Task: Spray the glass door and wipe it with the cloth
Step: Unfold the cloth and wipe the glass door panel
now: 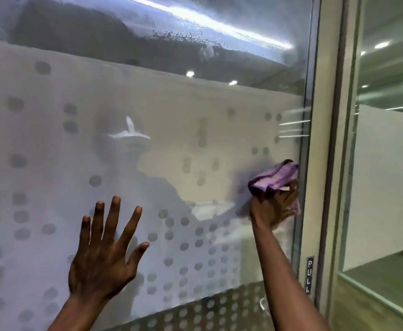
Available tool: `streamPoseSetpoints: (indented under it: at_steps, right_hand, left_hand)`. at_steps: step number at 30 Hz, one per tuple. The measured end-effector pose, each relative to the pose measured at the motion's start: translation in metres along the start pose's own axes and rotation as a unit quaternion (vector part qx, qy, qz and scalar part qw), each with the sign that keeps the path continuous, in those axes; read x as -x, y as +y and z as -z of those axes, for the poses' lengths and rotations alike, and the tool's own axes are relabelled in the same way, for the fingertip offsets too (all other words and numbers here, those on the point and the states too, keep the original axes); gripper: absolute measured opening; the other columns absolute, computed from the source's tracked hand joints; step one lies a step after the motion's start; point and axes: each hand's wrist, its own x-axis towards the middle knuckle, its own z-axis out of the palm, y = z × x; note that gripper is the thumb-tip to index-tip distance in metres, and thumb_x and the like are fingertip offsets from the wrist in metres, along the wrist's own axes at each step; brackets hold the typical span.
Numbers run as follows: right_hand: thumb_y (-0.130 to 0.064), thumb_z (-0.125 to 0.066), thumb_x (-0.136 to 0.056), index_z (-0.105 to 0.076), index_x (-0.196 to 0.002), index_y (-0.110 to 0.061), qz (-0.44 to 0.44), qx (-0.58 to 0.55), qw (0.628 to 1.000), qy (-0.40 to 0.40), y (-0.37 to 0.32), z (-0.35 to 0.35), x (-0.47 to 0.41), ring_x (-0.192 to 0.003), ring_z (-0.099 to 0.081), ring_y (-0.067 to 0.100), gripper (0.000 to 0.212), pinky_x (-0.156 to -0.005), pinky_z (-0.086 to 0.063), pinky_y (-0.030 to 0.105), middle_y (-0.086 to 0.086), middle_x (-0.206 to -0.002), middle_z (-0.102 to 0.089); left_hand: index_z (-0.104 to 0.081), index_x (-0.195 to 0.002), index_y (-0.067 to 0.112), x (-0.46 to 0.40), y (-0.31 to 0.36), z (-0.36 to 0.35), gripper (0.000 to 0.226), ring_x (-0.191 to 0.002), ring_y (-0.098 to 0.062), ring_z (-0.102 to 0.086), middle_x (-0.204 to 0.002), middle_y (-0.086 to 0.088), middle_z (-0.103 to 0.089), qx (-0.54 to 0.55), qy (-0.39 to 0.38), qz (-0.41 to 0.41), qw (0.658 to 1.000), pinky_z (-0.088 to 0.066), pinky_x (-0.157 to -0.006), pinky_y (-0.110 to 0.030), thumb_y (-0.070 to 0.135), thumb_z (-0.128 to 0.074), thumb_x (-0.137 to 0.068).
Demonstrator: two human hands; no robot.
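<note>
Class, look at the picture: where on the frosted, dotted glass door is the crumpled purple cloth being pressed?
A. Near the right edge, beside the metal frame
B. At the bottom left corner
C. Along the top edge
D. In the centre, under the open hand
A: the right hand presses the crumpled purple cloth on the frosted, dotted glass door beside the metal frame.

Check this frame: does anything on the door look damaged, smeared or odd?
No damage shows. The only oddity is a patch of spray droplets on the clear upper band of the glass door, not yet wiped. The cloth in the right hand works far lower.
</note>
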Motion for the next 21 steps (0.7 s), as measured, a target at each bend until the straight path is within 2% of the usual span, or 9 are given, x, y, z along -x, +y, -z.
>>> streamPoseSetpoints:
  at_steps: [2,4,6,8,10,12,16,18,21]
  right_hand:
    - [-0.047,-0.058,-0.095,-0.007,-0.166,-0.01,0.02,0.009,1.0,-0.005,-0.045,-0.001,-0.006,-0.163,0.004,0.027,0.095,-0.124,-0.008,0.071,0.007,-0.176,0.004]
    - [-0.052,-0.051,-0.09,0.003,-0.165,-0.011,0.098,-0.017,0.995,0.004,-0.091,-0.002,0.003,-0.163,0.004,0.026,0.102,-0.125,-0.002,0.069,0.006,-0.176,0.004]
    - [-0.063,-0.044,-0.077,-0.001,-0.166,-0.016,0.197,-0.027,0.98,-0.01,-0.135,-0.002,0.02,-0.163,0.002,0.026,0.109,-0.125,0.005,0.067,0.006,-0.176,0.0]
    - [-0.065,-0.051,-0.081,-0.013,-0.166,-0.029,0.314,-0.013,0.949,-0.023,-0.173,-0.004,0.038,-0.163,0.0,0.03,0.1,-0.122,0.005,0.071,0.008,-0.176,-0.002]
    - [-0.064,-0.039,-0.092,-0.021,-0.163,-0.039,0.383,-0.003,0.924,-0.013,-0.205,-0.006,0.045,-0.162,-0.005,0.034,0.078,-0.12,0.001,0.075,0.01,-0.175,-0.006]
    - [-0.066,-0.032,-0.095,-0.021,-0.162,-0.044,0.379,-0.01,0.925,-0.001,-0.234,-0.005,0.045,-0.162,-0.008,0.035,0.071,-0.12,-0.002,0.076,0.01,-0.175,-0.009]
    - [-0.076,-0.036,-0.092,-0.021,-0.162,-0.044,0.348,-0.038,0.937,-0.011,-0.283,-0.013,0.063,-0.162,-0.004,0.037,0.078,-0.118,0.005,0.077,0.012,-0.175,-0.007]
    - [-0.078,-0.037,-0.09,-0.027,-0.16,-0.044,0.453,-0.028,0.891,-0.007,-0.297,-0.024,0.095,-0.162,-0.003,0.035,0.079,-0.119,0.006,0.076,0.01,-0.175,-0.008]
    - [-0.078,-0.048,-0.088,-0.035,-0.158,-0.044,0.622,-0.009,0.783,-0.006,-0.299,-0.037,0.127,-0.163,-0.005,0.031,0.079,-0.121,0.003,0.072,0.006,-0.175,-0.014]
  left_hand:
    - [-0.022,-0.165,0.03,0.001,0.0,-0.001,0.079,-0.162,-0.042,-0.01,-0.175,-0.017,-0.014,0.003,0.0,0.005,1.0,-0.005,-0.131,-0.057,0.068,-0.031,-0.096]
    - [-0.023,-0.165,0.03,0.001,0.001,-0.001,0.079,-0.162,-0.043,-0.011,-0.174,-0.017,-0.015,0.007,0.004,0.006,1.0,-0.005,-0.131,-0.057,0.068,-0.031,-0.096]
    - [-0.023,-0.165,0.031,0.001,0.002,-0.002,0.079,-0.162,-0.043,-0.012,-0.174,-0.017,-0.015,0.009,0.002,0.009,1.0,-0.006,-0.131,-0.057,0.069,-0.032,-0.096]
    - [-0.023,-0.165,0.031,-0.001,0.003,0.0,0.081,-0.162,-0.043,-0.012,-0.174,-0.016,-0.015,0.018,0.0,0.011,1.0,-0.007,-0.131,-0.057,0.07,-0.034,-0.095]
    - [-0.022,-0.165,0.032,-0.003,0.005,0.004,0.082,-0.162,-0.043,-0.012,-0.174,-0.016,-0.015,0.028,0.0,0.01,1.0,-0.007,-0.131,-0.057,0.072,-0.035,-0.094]
    - [-0.021,-0.165,0.032,-0.002,0.005,0.01,0.085,-0.162,-0.043,-0.011,-0.175,-0.016,-0.014,0.051,-0.009,0.005,0.999,-0.005,-0.132,-0.055,0.074,-0.036,-0.093]
    - [-0.021,-0.165,0.033,0.0,0.002,0.018,0.092,-0.162,-0.042,-0.008,-0.175,-0.015,-0.014,0.101,-0.03,-0.003,0.994,0.001,-0.134,-0.048,0.078,-0.043,-0.088]
    - [-0.02,-0.165,0.034,0.0,0.001,0.021,0.093,-0.163,-0.041,-0.008,-0.175,-0.014,-0.014,0.113,-0.045,-0.003,0.993,0.001,-0.134,-0.046,0.079,-0.045,-0.087]
    - [-0.019,-0.165,0.036,-0.004,-0.001,0.029,0.086,-0.163,-0.036,-0.008,-0.175,-0.012,-0.015,0.132,-0.044,0.006,0.99,0.0,-0.134,-0.042,0.075,-0.04,-0.092]
